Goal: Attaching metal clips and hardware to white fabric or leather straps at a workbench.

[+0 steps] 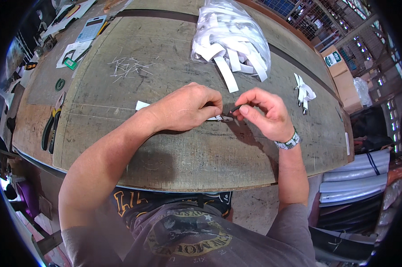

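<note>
My left hand (187, 106) is closed over the table, pinching a white strap (141, 105) whose free end sticks out behind my wrist. At my left fingertips a shiny metal clip (226, 119) shows at the strap's other end. My right hand (266, 113), with a beaded bracelet on the wrist, pinches a small dark, narrow piece (236, 108) between thumb and fingers. That piece is held just above and beside the clip; its exact kind is too small to make out. Further right lies another white strap (304, 92), looped, with metal clips.
A clear plastic bag (254, 31) full of white straps stands at the back. Thin white sticks (129, 67) lie scattered at left. Pliers (55, 116) with yellow-black handles and a calculator (92, 30) lie along the left side. Cardboard boxes (341, 78) stand at right.
</note>
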`<state>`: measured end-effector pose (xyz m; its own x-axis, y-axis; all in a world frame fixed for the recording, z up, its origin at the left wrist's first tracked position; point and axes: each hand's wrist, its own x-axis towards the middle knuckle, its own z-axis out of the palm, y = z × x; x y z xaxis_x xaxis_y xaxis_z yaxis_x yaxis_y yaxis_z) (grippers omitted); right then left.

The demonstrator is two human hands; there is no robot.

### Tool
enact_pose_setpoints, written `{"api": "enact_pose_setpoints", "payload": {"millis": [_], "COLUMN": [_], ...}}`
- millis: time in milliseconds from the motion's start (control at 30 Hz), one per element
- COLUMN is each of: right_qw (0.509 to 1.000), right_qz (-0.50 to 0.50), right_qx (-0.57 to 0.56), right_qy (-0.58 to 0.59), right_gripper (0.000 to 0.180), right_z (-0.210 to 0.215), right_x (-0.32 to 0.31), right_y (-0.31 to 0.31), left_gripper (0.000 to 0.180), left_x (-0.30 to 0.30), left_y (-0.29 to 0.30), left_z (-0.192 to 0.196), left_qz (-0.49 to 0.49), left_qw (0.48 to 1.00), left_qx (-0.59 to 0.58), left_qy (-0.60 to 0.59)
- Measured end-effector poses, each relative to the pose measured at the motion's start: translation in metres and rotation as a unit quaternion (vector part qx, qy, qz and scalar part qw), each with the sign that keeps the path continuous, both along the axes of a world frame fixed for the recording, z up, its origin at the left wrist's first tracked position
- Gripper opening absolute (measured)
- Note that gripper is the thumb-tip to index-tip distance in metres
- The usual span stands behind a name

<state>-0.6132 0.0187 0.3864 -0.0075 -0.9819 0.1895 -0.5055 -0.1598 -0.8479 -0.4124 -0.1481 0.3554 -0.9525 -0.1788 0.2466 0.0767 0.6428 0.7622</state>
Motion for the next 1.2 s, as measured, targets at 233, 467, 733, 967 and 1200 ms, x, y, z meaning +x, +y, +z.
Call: {"api": "enact_pose_setpoints", "payload": {"millis": [233,467,733,967,1200], "right_qw": [0.998,0.996,0.996,0.997,0.998], "right_qz": [0.019,0.015,0.018,0.011,0.006], "right_qx": [-0.025,-0.026,-0.028,-0.019,-0.011], "right_qy": [0.062,0.083,0.084,0.076,0.061], "right_gripper": [0.013,0.011,0.012,0.013,0.013], "right_z": [-0.004,-0.009,-0.011,-0.010,-0.012], "right_x": [0.008,0.009,0.011,0.013,0.013], "right_y": [-0.006,-0.010,-0.011,-0.011,-0.011], "left_gripper": [0.017,0.018,0.018,0.018,0.020], "left_x": [-0.001,-0.003,-0.003,-0.004,-0.002], "left_y": [0.000,0.000,0.000,0.000,0.000], "left_z": [0.000,-0.003,-0.001,0.000,0.005], "left_qz": [0.011,0.018,0.025,0.023,0.028], "left_qw": [1.000,1.000,0.999,0.998,0.998], "left_qx": [0.023,0.018,0.040,0.049,0.054], "left_qy": [-0.012,-0.005,-0.006,-0.022,-0.030]}}
